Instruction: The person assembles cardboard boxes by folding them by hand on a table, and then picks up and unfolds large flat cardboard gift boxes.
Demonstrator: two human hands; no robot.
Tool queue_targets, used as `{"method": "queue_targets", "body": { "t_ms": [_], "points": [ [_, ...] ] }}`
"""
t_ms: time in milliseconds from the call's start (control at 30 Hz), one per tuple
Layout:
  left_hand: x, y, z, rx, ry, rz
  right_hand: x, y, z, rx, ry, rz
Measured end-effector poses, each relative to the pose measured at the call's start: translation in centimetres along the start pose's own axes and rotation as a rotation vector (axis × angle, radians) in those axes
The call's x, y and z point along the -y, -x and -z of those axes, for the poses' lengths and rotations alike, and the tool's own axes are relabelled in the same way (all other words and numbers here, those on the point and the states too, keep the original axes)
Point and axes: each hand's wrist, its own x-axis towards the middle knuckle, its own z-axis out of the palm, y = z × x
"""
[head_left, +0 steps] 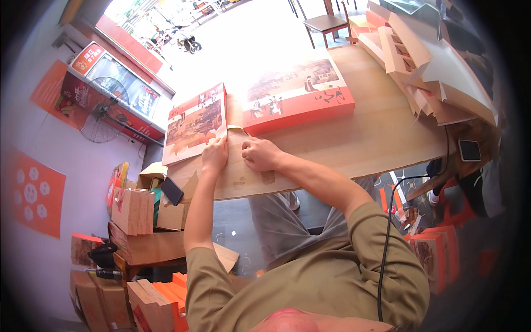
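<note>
Two flat red gift boxes with printed landscape pictures lie on a wooden table [332, 146]. The left gift box [193, 124] is turned at an angle; the larger right gift box [301, 88] lies beyond my right hand. My left hand [214, 155] is closed at the near right corner of the left box, its fingers along the edge. Just right of it, my right hand [260, 154] is curled into a fist-like grip close to the right box's near corner. Whatever it pinches is hidden. A pale flap [234, 127] shows between the boxes.
Folded cardboard box parts [404, 61] are piled at the table's far right. A dark phone [172, 191] rests left of the near edge, above stacked boxes [133, 213]. A black cable [387, 232] runs over my right side. A fan [103, 110] stands at the left.
</note>
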Motion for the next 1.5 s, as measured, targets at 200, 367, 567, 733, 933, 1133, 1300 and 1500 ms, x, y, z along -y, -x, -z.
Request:
{"method": "queue_targets", "body": {
  "t_ms": [200,367,567,733,933,1133,1300,1500],
  "points": [
    [-1.0,-1.9,-1.2,-0.040,0.085,0.103,-0.1,0.0,-0.2,0.015,0.009,0.062],
    [-2.0,-1.1,-1.2,-0.221,0.164,0.185,0.1,0.1,-0.3,0.000,0.025,0.062],
    [-2.0,-0.8,-1.6,-0.314,0.170,0.230,1.0,1.2,0.4,0.081,0.148,0.090],
    [-1.7,-0.7,-1.4,-0.449,0.152,0.178,0.6,5.6,7.8,0.070,0.230,0.327],
    [-5.6,0.1,2.3,-0.479,0.352,0.041,-5.8,11.9,19.8,-0.449,0.598,-0.081],
    [-18.4,9.7,5.0,-0.608,0.553,-0.583,-12.6,15.2,21.4,-0.693,0.159,-0.602],
    [-22.5,19.4,-7.1,-0.011,0.841,-0.157,-13.1,15.9,20.5,-0.469,0.080,-0.674],
    [-17.8,19.2,-28.4,0.385,0.931,0.929,-11.9,15.2,20.9,-0.447,0.089,-0.690]
  ]
}}
